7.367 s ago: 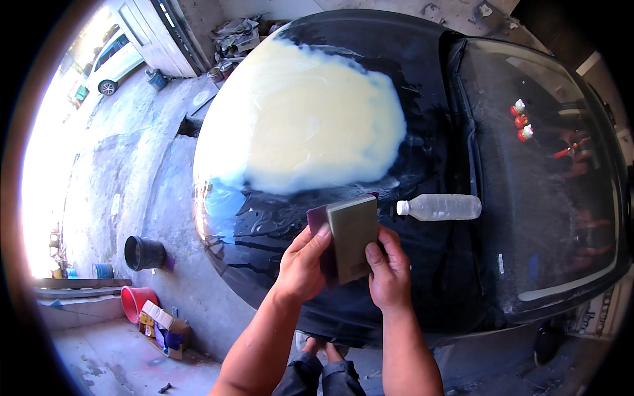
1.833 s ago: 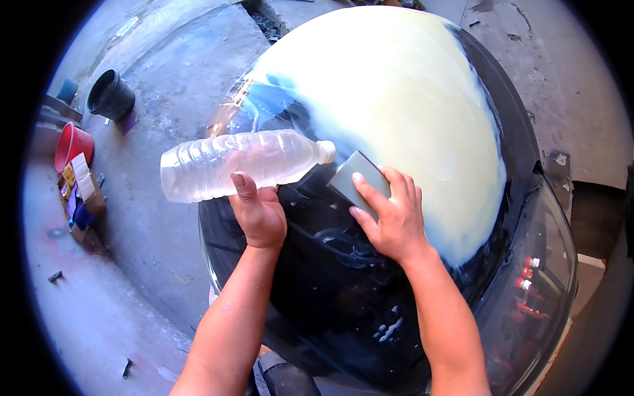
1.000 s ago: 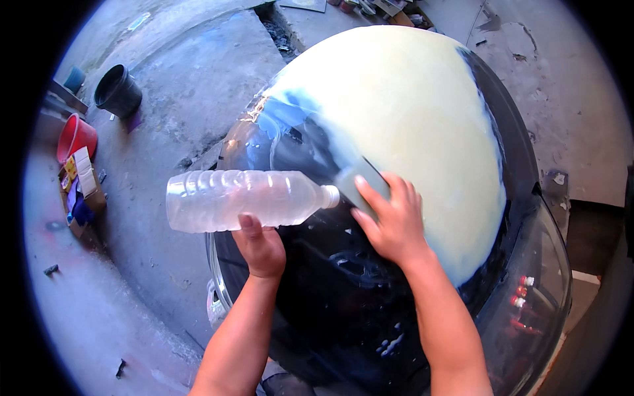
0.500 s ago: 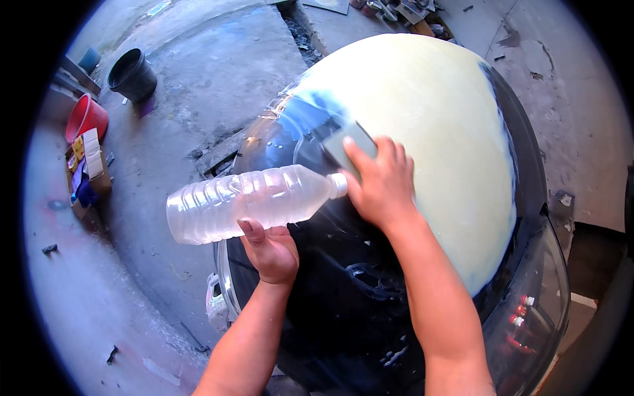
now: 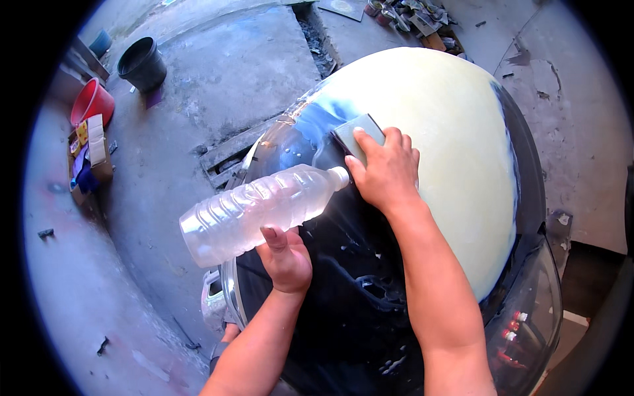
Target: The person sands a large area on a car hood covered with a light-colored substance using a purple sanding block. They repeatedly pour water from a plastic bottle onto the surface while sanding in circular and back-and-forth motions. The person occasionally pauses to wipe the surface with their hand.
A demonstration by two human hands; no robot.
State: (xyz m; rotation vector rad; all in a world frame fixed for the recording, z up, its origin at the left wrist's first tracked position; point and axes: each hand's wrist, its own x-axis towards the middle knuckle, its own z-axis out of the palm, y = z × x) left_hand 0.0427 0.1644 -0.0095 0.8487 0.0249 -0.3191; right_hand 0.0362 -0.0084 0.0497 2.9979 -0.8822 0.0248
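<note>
My left hand (image 5: pixel 288 262) holds a clear ribbed plastic bottle (image 5: pixel 254 210) from below, thumb on the near side. The bottle lies slantwise, its base low at the left and its white-capped neck pointing up to the right, close to my right hand. In my right hand (image 5: pixel 389 173) is a grey rectangular sanding block (image 5: pixel 367 130), gripped between thumb and fingers. It rests on or just over the edge of a big pale-cream patch (image 5: pixel 452 152) on a glossy black curved vehicle panel (image 5: pixel 343 277). Wet streaks and drops show on the dark surface beside the block.
A dark lamp cover (image 5: pixel 535 317) lies along the panel's right side. On the floor at the left stand a black bucket (image 5: pixel 142 69), a red bucket (image 5: pixel 96 104) and a cardboard box (image 5: pixel 99 168) of odds and ends. A debris-filled trench (image 5: pixel 316 43) and piled cans (image 5: pixel 419 16) lie beyond.
The bottle has tilted, its base dropping lower at the left. My right hand and the sanding block have shifted slightly, the block's face turning more upward. The whole view has moved a little.
</note>
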